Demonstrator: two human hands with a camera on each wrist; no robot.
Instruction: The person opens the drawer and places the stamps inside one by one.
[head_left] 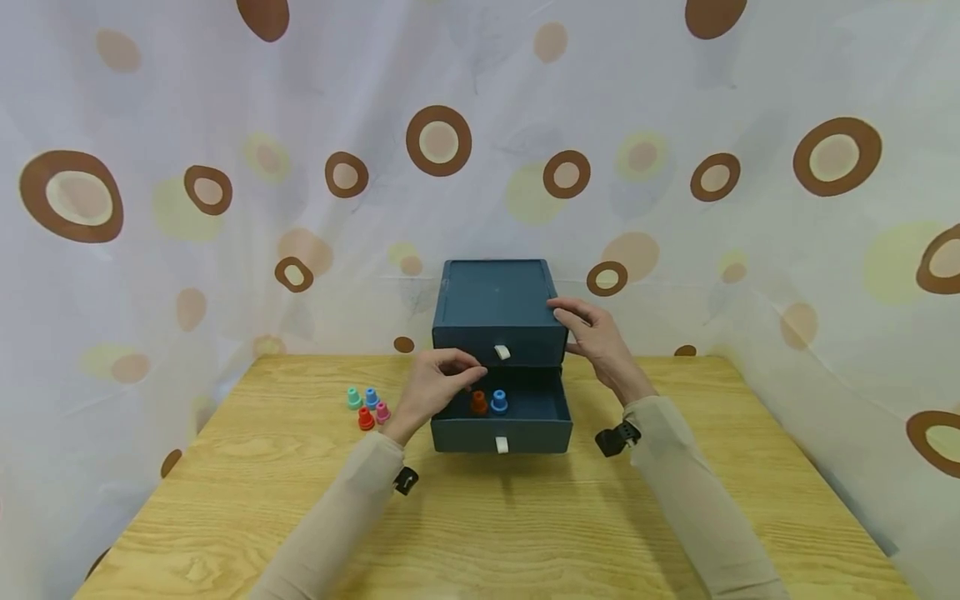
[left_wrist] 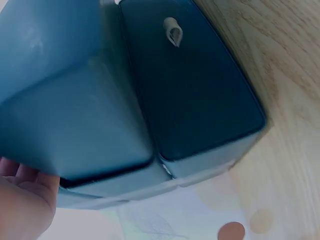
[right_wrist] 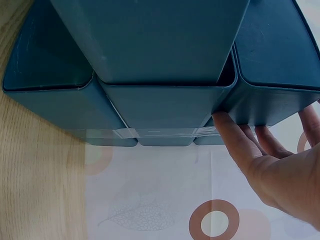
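A dark blue drawer cabinet (head_left: 495, 292) stands on the table, its middle drawer (head_left: 465, 435) pulled out. Inside that drawer sit an orange-red stepped cone piece (head_left: 478, 402) and, beside it, a blue one (head_left: 499, 402). Over the drawer's left side hovers my left hand (head_left: 435, 385), thumb and fingers loosely bent, with nothing visible between them; the left wrist view shows part of this hand (left_wrist: 27, 202) beside the drawer. My right hand (head_left: 596, 337) rests against the cabinet's right side and top edge. In the right wrist view its fingers (right_wrist: 232, 137) touch the side wall.
Left of the cabinet, several small cone pieces stand on the wooden table (head_left: 262, 475): green (head_left: 354, 398), blue (head_left: 372, 398), red (head_left: 366, 418) and pink (head_left: 382, 412). White tabs mark the drawer fronts. A patterned cloth (head_left: 495, 192) hangs behind and at both sides.
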